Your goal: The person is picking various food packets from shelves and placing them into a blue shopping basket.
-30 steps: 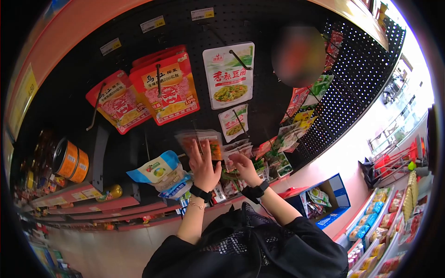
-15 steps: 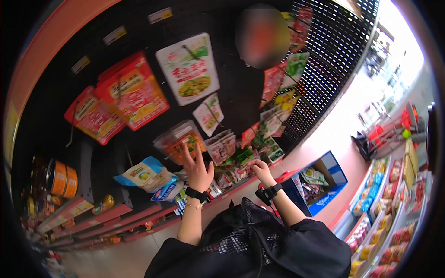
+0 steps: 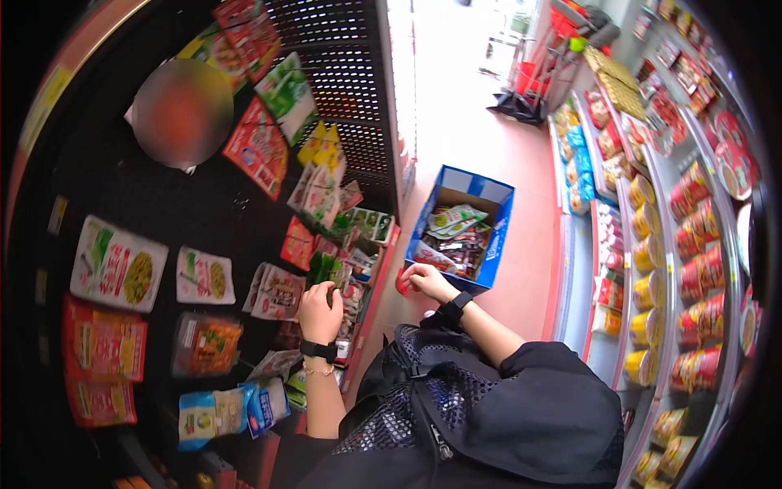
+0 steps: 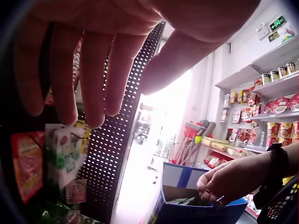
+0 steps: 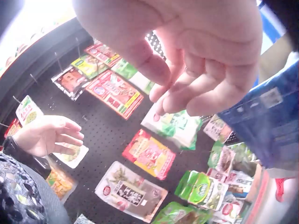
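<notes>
My left hand (image 3: pixel 322 312) hovers beside the hanging snack packs, its fingers extended in the left wrist view and nothing in them. A brownish pouch (image 3: pixel 281 295) hangs just left of it. My right hand (image 3: pixel 429 281) is at the near edge of a blue carton (image 3: pixel 503 204). Its fingers (image 5: pixel 212 86) are loosely bent, with no pack showing between them. Inside the carton lie several green-and-white and dark packets (image 3: pixel 456 244). A clear pack of orange food (image 3: pixel 208 345) hangs on the black panel, away from both hands.
Red pouches (image 3: pixel 106 342) and white pouches (image 3: pixel 122 265) hang on the black pegboard at left. A blue-and-white bag (image 3: pixel 213 416) lies below. Across the aisle, shelves hold cup noodles (image 3: pixel 643 297). Brooms and a dustpan (image 3: pixel 521 106) stand farther off.
The head view has swung right, bringing the carton and aisle to the middle. My left hand has left the clear orange pack; my right hand has moved from the rack to the carton.
</notes>
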A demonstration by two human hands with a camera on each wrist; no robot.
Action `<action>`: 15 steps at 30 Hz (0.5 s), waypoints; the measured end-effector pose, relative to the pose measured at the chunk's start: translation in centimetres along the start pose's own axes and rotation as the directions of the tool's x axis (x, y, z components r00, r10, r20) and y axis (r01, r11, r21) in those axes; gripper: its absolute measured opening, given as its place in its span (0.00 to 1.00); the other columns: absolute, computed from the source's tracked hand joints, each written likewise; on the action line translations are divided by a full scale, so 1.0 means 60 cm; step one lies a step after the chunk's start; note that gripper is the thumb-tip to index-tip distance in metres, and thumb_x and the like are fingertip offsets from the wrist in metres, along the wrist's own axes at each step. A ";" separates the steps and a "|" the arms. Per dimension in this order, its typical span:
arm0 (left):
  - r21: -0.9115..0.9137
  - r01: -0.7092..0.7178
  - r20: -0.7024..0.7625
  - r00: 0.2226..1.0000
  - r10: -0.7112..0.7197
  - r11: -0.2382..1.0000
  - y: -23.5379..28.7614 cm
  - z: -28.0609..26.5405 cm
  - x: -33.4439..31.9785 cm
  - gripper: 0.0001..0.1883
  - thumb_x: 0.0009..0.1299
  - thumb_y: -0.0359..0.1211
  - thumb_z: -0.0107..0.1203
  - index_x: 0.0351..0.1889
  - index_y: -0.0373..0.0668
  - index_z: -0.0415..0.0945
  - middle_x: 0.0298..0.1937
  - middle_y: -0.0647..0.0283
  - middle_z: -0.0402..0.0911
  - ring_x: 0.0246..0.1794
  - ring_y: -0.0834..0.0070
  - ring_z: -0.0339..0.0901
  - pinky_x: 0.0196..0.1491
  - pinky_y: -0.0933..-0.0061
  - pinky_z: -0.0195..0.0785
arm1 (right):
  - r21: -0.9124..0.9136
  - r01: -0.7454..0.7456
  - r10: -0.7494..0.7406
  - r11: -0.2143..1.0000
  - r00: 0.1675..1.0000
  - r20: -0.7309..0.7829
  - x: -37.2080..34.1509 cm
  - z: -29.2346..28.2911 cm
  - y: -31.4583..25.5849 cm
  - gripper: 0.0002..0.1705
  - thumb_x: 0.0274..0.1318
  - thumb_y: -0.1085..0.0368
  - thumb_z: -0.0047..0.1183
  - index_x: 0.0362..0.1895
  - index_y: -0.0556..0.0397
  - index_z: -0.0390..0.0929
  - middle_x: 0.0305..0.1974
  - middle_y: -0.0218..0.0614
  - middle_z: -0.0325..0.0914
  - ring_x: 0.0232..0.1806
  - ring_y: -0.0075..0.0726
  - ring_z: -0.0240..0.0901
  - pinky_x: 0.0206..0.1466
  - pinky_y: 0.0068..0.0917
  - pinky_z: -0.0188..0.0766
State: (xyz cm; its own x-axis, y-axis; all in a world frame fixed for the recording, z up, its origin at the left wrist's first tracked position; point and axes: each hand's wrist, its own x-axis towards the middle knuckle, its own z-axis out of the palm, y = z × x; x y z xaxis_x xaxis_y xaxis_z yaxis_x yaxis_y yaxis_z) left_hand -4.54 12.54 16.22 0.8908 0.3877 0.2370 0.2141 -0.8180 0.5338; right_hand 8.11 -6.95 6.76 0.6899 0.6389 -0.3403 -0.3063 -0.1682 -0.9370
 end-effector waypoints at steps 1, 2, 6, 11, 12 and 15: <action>-0.010 -0.022 0.046 0.999 0.023 1.000 0.010 0.016 0.009 0.10 0.54 0.33 0.46 0.31 0.38 0.70 0.31 0.56 0.72 0.35 0.61 0.67 0.38 0.66 0.60 | 0.058 0.011 -0.009 0.998 0.999 -0.035 -0.010 -0.021 0.006 0.09 0.42 0.74 0.35 0.27 0.58 0.69 0.23 0.32 0.70 0.24 0.21 0.66 0.27 0.16 0.63; -0.020 -0.044 0.091 0.995 0.046 0.999 0.023 0.032 0.018 0.10 0.54 0.33 0.46 0.31 0.38 0.70 0.31 0.57 0.72 0.35 0.61 0.67 0.38 0.66 0.60 | 0.114 0.026 -0.018 0.993 0.997 -0.070 -0.020 -0.042 0.015 0.09 0.42 0.74 0.35 0.27 0.58 0.69 0.23 0.33 0.71 0.24 0.21 0.65 0.28 0.16 0.63; -0.089 -0.155 0.202 0.964 0.171 0.984 0.057 0.111 0.047 0.08 0.54 0.34 0.46 0.28 0.40 0.71 0.29 0.57 0.72 0.32 0.61 0.69 0.35 0.65 0.62 | 0.089 0.037 -0.013 0.995 0.967 -0.254 -0.055 -0.115 0.050 0.11 0.43 0.74 0.32 0.28 0.58 0.69 0.24 0.32 0.70 0.23 0.20 0.64 0.28 0.16 0.63; -0.125 -0.222 0.332 0.909 0.252 0.967 0.103 0.208 0.073 0.09 0.54 0.33 0.47 0.29 0.37 0.71 0.28 0.55 0.73 0.30 0.62 0.71 0.33 0.68 0.63 | 0.198 -0.005 0.085 0.980 0.914 -0.396 -0.102 -0.184 0.074 0.09 0.45 0.72 0.34 0.28 0.54 0.69 0.24 0.28 0.69 0.23 0.17 0.62 0.26 0.13 0.62; -0.126 -0.227 0.363 0.896 0.258 0.966 0.115 0.224 0.076 0.09 0.54 0.34 0.47 0.28 0.38 0.71 0.28 0.55 0.73 0.30 0.62 0.71 0.33 0.67 0.63 | 0.199 -0.014 0.097 0.980 0.906 -0.413 -0.109 -0.196 0.078 0.10 0.45 0.72 0.34 0.29 0.53 0.70 0.25 0.27 0.70 0.24 0.17 0.63 0.27 0.13 0.62; -0.132 -0.267 0.416 0.859 0.298 0.955 0.141 0.264 0.083 0.09 0.54 0.35 0.47 0.27 0.39 0.71 0.27 0.56 0.72 0.29 0.62 0.71 0.32 0.65 0.64 | 0.211 0.005 0.098 0.977 0.874 -0.476 -0.128 -0.224 0.085 0.10 0.45 0.71 0.34 0.29 0.53 0.70 0.25 0.28 0.70 0.24 0.17 0.64 0.28 0.14 0.63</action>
State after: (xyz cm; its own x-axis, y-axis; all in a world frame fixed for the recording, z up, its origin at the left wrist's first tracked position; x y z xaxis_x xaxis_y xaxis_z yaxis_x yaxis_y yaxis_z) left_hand 8.03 0.84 9.06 0.9959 -0.0871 0.0247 -0.0862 -0.8284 0.5535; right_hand 10.05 -22.81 3.52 0.8849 0.1848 -0.4275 -0.4345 -0.0031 -0.9007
